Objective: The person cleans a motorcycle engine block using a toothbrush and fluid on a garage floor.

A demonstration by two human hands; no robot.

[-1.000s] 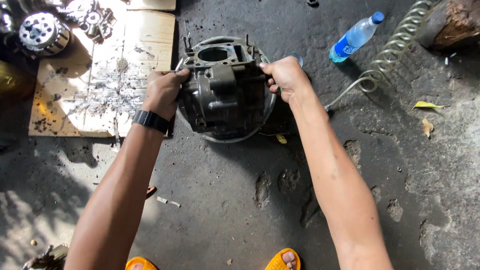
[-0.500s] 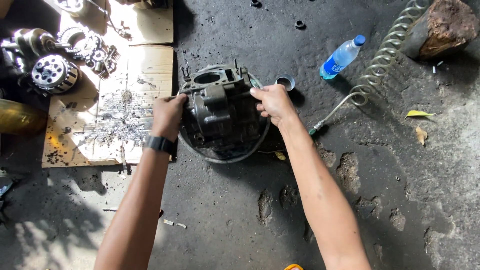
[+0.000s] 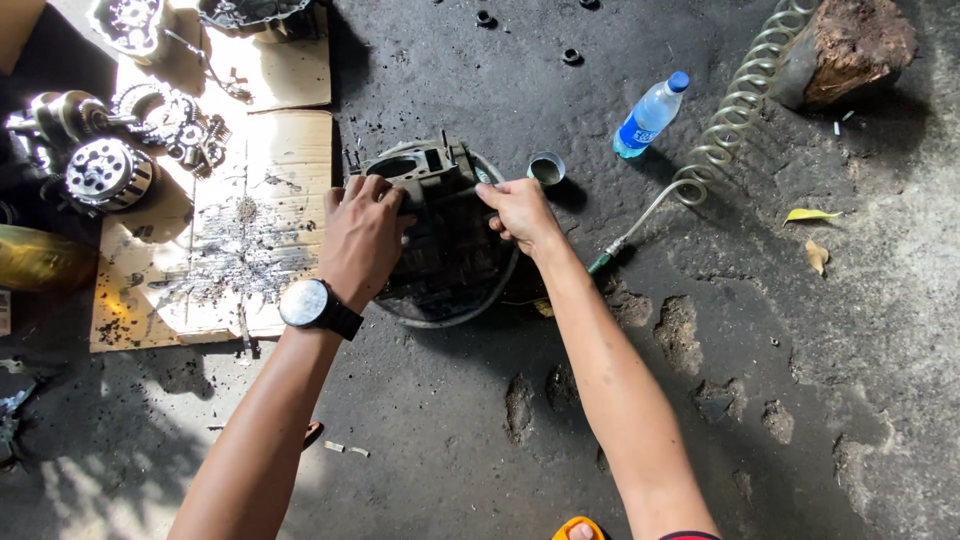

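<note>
Dark, oil-stained concrete floor (image 3: 720, 420), pitted and cracked, partly in sun. Landmark: engine casing (image 3: 440, 235), dark grey metal, sitting in a shallow round pan (image 3: 470, 310) near the middle of the floor. Far left of the casing: a clutch assembly (image 3: 108, 172) and a cluster of gears (image 3: 165, 112), lying on or beside the cardboard sheet (image 3: 270, 210), which is spattered with dark grime and lies just left of the casing. Left hand (image 3: 362, 238), wristwatch (image 3: 312, 305) on its wrist, rests on the casing's left side, fingers curled closed around its edge. Right hand (image 3: 518, 212) is on the casing's upper right side, fingers closed on its edge. Just right of the casing, beyond the right hand: a small round metal cup (image 3: 546, 168). Further right: a thin hose with a green fitting (image 3: 625, 238) running up into a coiled hose (image 3: 735, 110). Plastic water bottle (image 3: 650, 116), blue cap and label, lies up and right of the casing, left of the coil. Far right, top: a rough reddish-brown block (image 3: 845, 50). Two dry leaves (image 3: 812, 232) well right of the casing.
</note>
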